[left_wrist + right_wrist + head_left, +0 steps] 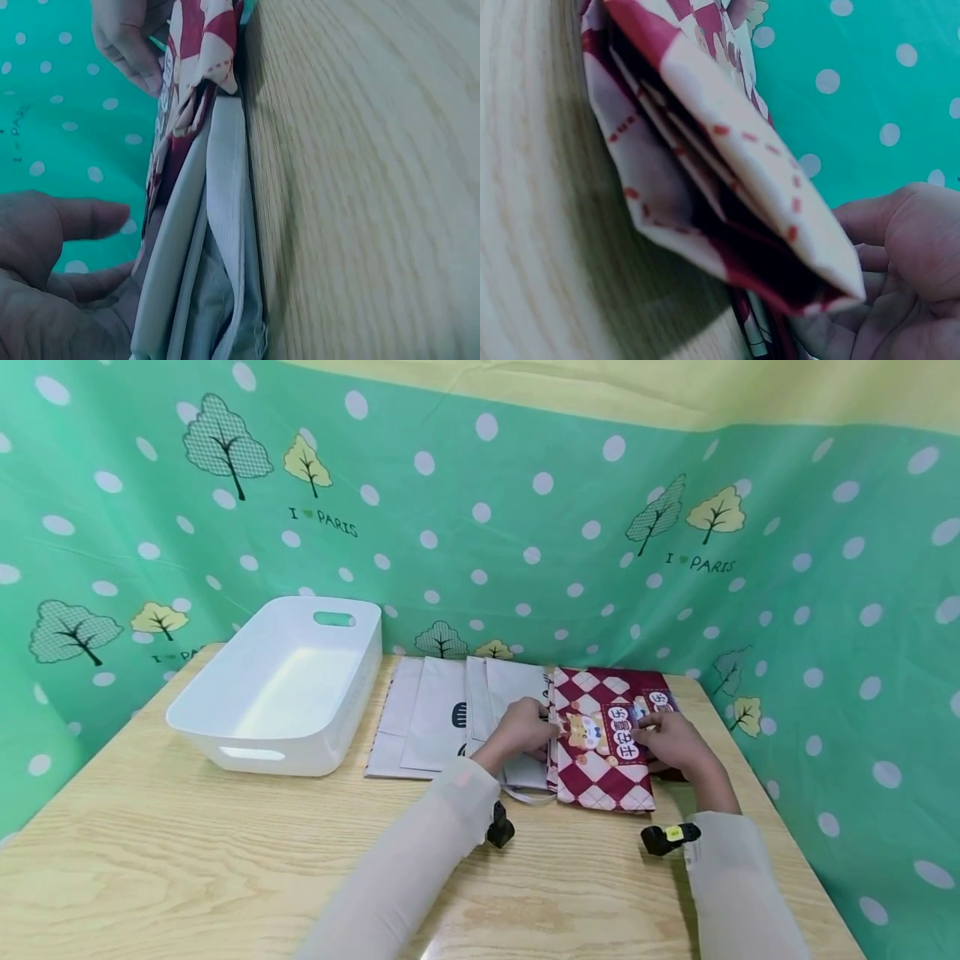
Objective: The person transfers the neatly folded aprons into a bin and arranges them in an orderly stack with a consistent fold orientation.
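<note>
A folded red-and-cream checked cloth bag point(600, 785) with a cartoon animal and white characters lies between the hands on the right of the table. My left hand point(527, 727) holds its left edge, the thumb near the top and other fingers lower down, partly hidden by cloth. At the right edge my right hand point(672, 745) pinches the bag, thumb on top and fingers underneath. The right wrist view shows the open folds of the checked bag point(780, 202) beside the right hand point(922, 262). Under and left of it lie folded pale grey bags point(517, 681).
A white plastic bin point(348, 693) with cut-out handles stands at the left on the wooden table point(225, 860). Another dark red folded bag point(630, 678) lies behind the right hand. A green dotted curtain point(480, 560) hangs behind the table and along the right side.
</note>
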Demonstrator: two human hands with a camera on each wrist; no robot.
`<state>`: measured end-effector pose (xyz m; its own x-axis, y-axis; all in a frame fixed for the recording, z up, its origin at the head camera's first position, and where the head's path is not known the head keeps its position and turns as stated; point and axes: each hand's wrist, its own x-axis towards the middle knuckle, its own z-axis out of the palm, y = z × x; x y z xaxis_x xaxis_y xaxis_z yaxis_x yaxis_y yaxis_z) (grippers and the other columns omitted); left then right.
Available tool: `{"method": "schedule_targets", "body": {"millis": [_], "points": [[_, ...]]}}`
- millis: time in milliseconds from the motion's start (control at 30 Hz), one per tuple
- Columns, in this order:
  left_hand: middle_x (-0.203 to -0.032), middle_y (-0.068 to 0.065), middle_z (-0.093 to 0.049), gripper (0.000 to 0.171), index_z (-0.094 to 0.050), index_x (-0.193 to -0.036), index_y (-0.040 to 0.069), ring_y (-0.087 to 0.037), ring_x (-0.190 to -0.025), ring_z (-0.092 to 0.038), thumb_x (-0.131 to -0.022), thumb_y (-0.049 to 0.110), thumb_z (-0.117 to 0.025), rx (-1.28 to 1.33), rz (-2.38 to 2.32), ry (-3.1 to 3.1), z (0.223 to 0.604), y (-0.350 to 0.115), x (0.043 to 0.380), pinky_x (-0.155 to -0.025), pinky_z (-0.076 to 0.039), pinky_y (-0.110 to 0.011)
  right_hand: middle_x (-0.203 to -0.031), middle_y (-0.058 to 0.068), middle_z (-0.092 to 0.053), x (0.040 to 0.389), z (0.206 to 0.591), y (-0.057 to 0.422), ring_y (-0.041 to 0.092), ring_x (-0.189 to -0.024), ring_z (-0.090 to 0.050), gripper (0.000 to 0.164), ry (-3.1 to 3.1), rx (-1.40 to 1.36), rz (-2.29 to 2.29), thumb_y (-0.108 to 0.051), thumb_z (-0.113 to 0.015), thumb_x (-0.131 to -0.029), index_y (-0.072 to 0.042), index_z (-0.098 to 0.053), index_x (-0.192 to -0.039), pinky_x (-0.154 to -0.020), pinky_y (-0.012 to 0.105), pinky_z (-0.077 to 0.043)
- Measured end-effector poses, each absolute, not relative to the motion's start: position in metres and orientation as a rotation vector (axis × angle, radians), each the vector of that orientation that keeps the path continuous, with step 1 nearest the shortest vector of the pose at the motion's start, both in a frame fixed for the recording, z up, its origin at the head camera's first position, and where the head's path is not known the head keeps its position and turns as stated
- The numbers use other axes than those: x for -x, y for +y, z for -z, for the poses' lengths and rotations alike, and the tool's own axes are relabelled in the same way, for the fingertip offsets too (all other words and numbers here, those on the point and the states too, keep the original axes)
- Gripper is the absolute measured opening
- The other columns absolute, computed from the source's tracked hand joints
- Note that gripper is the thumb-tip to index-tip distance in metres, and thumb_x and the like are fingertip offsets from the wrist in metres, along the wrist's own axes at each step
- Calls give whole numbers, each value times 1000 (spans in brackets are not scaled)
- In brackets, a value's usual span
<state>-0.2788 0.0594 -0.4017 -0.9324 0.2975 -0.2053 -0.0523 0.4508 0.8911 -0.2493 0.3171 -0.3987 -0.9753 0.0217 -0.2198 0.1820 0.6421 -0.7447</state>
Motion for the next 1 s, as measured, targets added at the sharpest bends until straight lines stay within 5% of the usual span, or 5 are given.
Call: {"method": "schedule_targets", "body": {"millis": [200, 600, 1000], "points": [[-84, -12, -67, 6, -69, -92, -2, -23, -60, -70, -89, 3, -70, -156, -1488, 2400, 400, 64, 276, -53, -59, -30, -123, 32, -59, 249, 400, 320, 28, -91, -69, 46, 2607, -219, 1327, -17, -54, -106, 12, -43, -141, -69, 40, -63], [-86, -12, -66, 26, -64, -102, -2, -20, -59, -69, -82, 2, -80, -47, -1541, 2443, 402, 72, 275, -55, -58, -30, -121, 30, -60, 253, 404, 319, 23, -85, -68, 41, 2563, -259, 1415, -16, -52, -107, 10, -43, -137, -66, 38, -62], [-105, -11, -60, 37, -60, -112, 6, -22, -85, -61, -82, 8, -82, -44, -1542, 2476, 406, 74, 279, -66, -54, -30, -116, 26, -58, 254, 402, 323, 22, -83, -66, 40, 2486, -223, 1515, -14, -52, -104, 7, -39, -136, -64, 37, -61]]}}
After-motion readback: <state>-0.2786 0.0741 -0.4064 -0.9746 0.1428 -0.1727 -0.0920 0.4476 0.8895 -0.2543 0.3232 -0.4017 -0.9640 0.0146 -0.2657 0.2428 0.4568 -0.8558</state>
